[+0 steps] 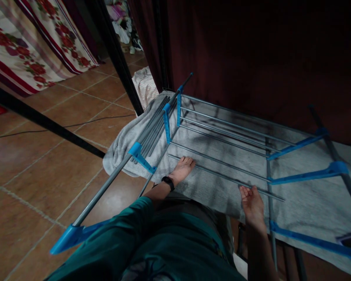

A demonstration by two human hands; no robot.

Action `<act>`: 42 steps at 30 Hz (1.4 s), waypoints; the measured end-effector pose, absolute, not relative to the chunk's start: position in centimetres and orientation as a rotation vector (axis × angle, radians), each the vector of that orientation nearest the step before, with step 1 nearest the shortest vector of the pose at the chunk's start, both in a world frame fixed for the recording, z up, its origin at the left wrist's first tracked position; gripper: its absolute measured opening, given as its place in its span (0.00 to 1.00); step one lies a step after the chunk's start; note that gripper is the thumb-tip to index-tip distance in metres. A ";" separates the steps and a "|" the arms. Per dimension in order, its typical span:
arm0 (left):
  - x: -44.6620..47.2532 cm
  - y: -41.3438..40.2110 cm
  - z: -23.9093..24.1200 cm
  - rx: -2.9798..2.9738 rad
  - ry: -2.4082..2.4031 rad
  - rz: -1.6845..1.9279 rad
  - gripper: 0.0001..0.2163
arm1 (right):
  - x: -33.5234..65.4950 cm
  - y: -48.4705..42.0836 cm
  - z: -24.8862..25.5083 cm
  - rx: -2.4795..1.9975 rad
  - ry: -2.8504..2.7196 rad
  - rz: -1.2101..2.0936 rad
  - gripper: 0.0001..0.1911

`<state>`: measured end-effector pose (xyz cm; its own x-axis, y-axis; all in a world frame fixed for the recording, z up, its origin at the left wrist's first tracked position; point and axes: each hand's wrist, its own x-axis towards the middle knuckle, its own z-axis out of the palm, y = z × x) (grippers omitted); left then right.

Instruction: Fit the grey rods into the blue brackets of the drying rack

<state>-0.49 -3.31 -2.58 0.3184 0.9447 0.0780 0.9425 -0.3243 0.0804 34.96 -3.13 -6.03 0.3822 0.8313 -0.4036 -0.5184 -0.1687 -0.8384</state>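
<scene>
A thin grey metal rod lies across in front of me, with both hands on it. My left hand, a black band at its wrist, is closed over the rod near its left end. My right hand pinches the same rod towards its right end, palm up. Around them stands a partly built rack of grey tubes with blue plastic brackets. Several rods span between its left blue bracket and right blue bracket. The held rod's ends are free of the brackets.
Several loose rods lie bundled at the left on a grey blanket. Black posts rise at the left, beside a dark red curtain. A cable crosses the tiled floor. A floral curtain hangs beyond.
</scene>
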 end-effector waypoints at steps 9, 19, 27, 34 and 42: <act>-0.6 -3.6 -2.6 2.532 1.865 0.193 0.13 | 34.7 -3.3 -6.3 -1.207 -0.361 1.212 0.11; -2.4 -3.5 -2.6 2.462 1.934 0.334 0.21 | 33.7 -3.0 -5.2 -1.095 -0.339 1.201 0.11; -4.1 -3.4 -2.8 2.432 2.068 0.388 0.20 | 34.5 -1.9 -4.8 -1.053 -0.245 1.161 0.08; -4.8 -3.1 -3.5 2.425 2.180 0.380 0.19 | 35.3 -1.2 -5.3 -1.059 -0.146 1.127 0.07; -5.2 -3.3 -3.9 2.394 2.218 0.427 0.17 | 35.6 -0.9 -5.4 -1.077 -0.102 1.128 0.05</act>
